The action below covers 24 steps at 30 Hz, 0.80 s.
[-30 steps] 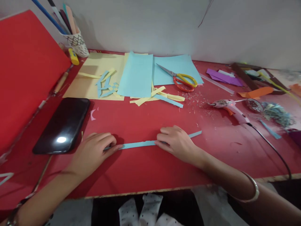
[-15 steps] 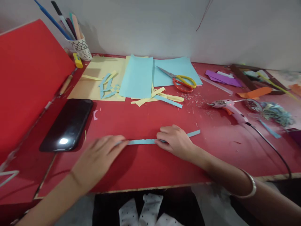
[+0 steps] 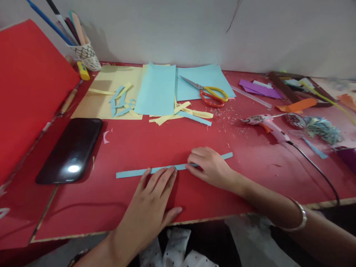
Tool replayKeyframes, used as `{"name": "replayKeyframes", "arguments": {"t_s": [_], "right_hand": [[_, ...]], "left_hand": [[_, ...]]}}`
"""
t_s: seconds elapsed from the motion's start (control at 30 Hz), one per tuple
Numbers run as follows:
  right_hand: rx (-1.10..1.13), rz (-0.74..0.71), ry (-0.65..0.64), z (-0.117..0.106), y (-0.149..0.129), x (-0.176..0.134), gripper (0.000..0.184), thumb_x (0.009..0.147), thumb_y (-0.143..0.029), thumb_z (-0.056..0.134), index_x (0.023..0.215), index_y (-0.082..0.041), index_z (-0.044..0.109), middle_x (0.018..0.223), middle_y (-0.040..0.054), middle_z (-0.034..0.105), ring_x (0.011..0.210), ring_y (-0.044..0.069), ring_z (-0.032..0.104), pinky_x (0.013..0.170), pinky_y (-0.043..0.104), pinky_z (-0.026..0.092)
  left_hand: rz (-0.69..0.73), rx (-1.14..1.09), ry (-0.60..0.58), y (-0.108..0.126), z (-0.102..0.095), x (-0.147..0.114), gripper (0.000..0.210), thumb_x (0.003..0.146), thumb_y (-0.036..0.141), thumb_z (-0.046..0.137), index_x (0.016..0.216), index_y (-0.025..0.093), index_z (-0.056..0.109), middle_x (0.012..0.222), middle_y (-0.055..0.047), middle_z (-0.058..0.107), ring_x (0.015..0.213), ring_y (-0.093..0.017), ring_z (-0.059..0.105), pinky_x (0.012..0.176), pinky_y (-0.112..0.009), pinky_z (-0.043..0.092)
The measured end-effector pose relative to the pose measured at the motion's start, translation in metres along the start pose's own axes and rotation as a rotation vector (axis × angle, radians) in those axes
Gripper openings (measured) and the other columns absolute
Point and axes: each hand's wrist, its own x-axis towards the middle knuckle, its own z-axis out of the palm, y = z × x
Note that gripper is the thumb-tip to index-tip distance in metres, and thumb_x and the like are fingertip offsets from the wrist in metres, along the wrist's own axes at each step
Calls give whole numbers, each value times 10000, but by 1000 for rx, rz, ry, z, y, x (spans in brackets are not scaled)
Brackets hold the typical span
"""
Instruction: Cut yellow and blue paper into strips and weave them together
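A narrow blue paper strip (image 3: pixel 130 173) lies across the red tabletop in front of me. My left hand (image 3: pixel 152 200) is flat, its fingertips resting on the strip's middle and the thumb spread away. Farther right, my right hand (image 3: pixel 208 167) pinches the strip between curled fingers and thumb, hiding part of it; the right end sticks out past the knuckles. Beyond the hands are yellow paper strips (image 3: pixel 167 118) and another blue strip (image 3: pixel 196 118). Scissors (image 3: pixel 208 92) with red and yellow handles rest on blue paper sheets (image 3: pixel 160 89).
On the left lies a black phone (image 3: pixel 71 148), near an upright red board (image 3: pixel 33 81) and a pen cup (image 3: pixel 87 57). A pink glue gun (image 3: pixel 269 126) with a trailing cord lies to the right. Behind it are purple paper (image 3: pixel 260 89) and an orange piece (image 3: pixel 299 105).
My left hand has moved right along the strip, from its left end to its middle, and its fingers now lie flat. The strip's left end is uncovered. My right hand keeps its hold.
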Motion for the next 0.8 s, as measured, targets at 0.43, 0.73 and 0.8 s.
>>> {"name": "replayKeyframes", "arguments": {"t_s": [0.43,0.73,0.8], "right_hand": [[26,39,0,-12,33,-26,310,870,-294,363,631,-162,510,611,18,493,585,122,417,572,238,281],[25,110,8,-13,36,-35,322,871,-315,355,626,-168,504,623,22,484,593,127,406,588,254,298],[50,121,27,-15,38,-38,298,859,-318,383,627,-169,496,630,25,487,594,129,409,589,255,315]], "left_hand": [[-141,4,43,13,5,-6,604,768,545,381,1226,157,449,1160,-105,541,1050,-273,433,946,-463,245],[-150,84,15,4,1,-7,608,727,563,432,1195,178,490,1011,-131,555,902,-283,480,849,-512,335],[-167,102,-3,1,-1,-8,617,721,569,436,1208,192,477,997,-125,551,884,-280,483,840,-508,346]]}}
